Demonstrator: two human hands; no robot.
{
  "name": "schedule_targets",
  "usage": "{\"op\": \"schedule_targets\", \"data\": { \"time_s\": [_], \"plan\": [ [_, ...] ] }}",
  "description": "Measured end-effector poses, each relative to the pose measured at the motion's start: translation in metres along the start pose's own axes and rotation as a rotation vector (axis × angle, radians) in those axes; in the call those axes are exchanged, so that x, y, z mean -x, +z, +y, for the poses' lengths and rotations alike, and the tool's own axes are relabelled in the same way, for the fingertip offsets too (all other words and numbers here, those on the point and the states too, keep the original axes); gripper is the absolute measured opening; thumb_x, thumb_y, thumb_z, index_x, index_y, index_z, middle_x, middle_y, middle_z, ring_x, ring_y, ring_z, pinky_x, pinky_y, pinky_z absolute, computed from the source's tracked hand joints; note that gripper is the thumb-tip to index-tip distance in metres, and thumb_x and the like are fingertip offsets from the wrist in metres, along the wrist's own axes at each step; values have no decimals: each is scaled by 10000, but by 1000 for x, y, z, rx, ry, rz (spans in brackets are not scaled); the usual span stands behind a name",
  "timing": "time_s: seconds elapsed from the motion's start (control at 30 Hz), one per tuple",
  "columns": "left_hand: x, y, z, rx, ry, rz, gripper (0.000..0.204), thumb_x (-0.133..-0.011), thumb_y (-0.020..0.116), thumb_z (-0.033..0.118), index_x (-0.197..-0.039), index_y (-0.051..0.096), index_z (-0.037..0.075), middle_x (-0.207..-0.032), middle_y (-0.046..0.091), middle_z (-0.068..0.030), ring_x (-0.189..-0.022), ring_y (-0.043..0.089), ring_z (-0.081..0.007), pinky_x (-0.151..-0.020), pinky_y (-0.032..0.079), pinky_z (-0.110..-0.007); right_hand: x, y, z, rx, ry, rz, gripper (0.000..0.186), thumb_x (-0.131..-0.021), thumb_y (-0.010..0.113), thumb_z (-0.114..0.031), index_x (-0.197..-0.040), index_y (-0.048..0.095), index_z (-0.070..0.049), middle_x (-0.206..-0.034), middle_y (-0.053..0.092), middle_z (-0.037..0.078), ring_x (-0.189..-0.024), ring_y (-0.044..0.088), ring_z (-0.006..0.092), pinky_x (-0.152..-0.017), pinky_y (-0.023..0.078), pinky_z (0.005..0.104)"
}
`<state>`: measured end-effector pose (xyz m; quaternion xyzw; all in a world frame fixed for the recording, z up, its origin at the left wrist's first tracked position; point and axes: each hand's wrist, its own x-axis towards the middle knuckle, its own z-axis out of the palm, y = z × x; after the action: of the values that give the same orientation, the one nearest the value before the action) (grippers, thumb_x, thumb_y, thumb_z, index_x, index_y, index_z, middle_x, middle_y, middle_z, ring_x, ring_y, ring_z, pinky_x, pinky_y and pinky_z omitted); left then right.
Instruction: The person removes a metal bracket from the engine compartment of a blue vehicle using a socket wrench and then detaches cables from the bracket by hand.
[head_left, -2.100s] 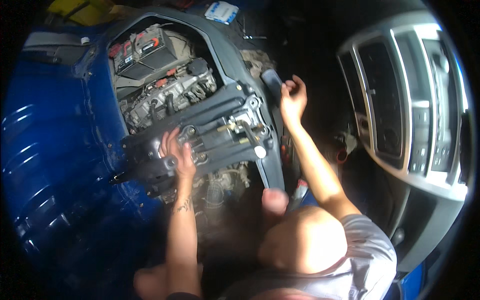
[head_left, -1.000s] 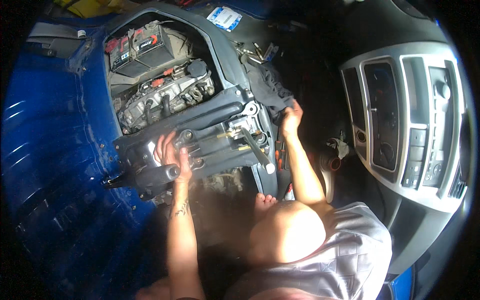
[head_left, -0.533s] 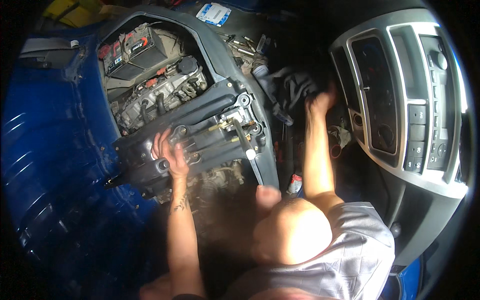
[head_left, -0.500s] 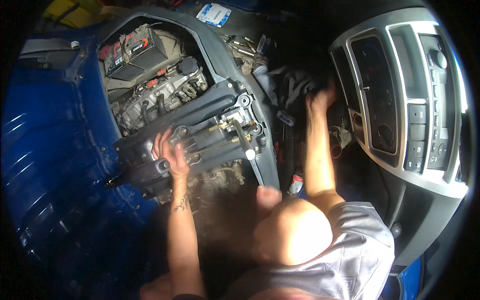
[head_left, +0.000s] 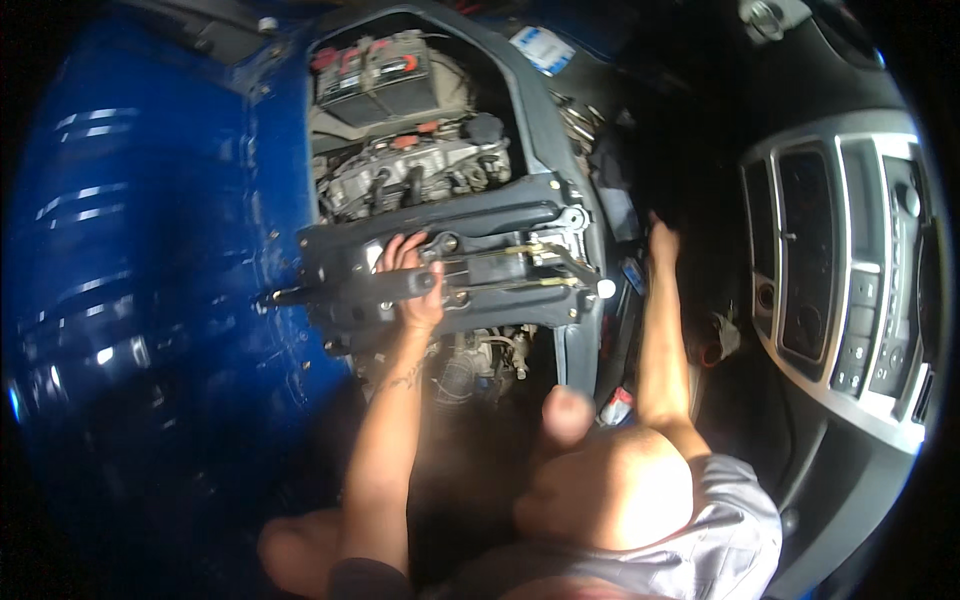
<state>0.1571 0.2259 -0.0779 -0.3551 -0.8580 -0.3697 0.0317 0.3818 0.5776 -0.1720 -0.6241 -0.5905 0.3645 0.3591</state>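
Observation:
My left hand (head_left: 418,295) lies on a black cover panel (head_left: 340,265) with its fingers spread. Across it passes the black handbrake lever (head_left: 350,290), whose rounded end is beside my thumb. Farther right on the same panel, a gear lever with a white knob (head_left: 605,288) leans over yellowish linkage rods (head_left: 545,282). My right arm reaches into the dark floor area beyond the panel's right edge. There my right hand (head_left: 662,243) is near a small blue object (head_left: 632,275); its fingers are too dark and blurred to make out.
Beyond the panel, an open bay holds a battery (head_left: 375,90) and an engine (head_left: 420,165). Blue bodywork (head_left: 150,250) fills the left, a dashboard (head_left: 860,250) the right. Tools (head_left: 580,120) and a white-and-blue packet (head_left: 542,48) lie far off. A bare knee-like shape (head_left: 610,490) is near me.
The view has turned, so everything sits farther right. My right hand has come back toward the panel and the small blue object. My left hand remains on the panel, close to the handbrake lever's end.

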Motion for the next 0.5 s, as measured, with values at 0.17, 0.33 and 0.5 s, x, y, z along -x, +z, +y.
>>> {"op": "schedule_targets", "data": {
  "time_s": [0.17, 0.33, 0.5],
  "plan": [
    [10, -1, -13, 210, -47, 94, 285, -748, 620, 255, -960, 642, 65, -1203, 587, -90, -1229, 410, -360, -1013, 306, -463, 72, -16, -26, -86, -81, -192, 491, -817, 685, -94, -1257, 487, -1, -1171, 568, 138, -1066, 536, 242, -955, 410, 342],
    [41, 13, -49, 166, -256, -29, 348, -827, 623, 423, -884, 666, 83, -1038, 647, -123, -1139, 510, -313, -1022, 267, -459, 191, -42, -56, -38, -24, -405, 453, -884, 600, -84, -1295, 428, -1, -1244, 504, 169, -1129, 491, 241, -1000, 374, 358],
    [41, -21, -6, -46, -136, -192, 694, -925, 449, 507, -1377, 360, -11, -1457, 319, -214, -1384, 236, -358, -1162, 108, -460, 221, -59, -32, 489, -609, -386, 866, -769, 674, -455, -1406, 317, 9, -1384, 399, 263, -1282, 393, 413, -1043, 335, 503]
  ]
}}
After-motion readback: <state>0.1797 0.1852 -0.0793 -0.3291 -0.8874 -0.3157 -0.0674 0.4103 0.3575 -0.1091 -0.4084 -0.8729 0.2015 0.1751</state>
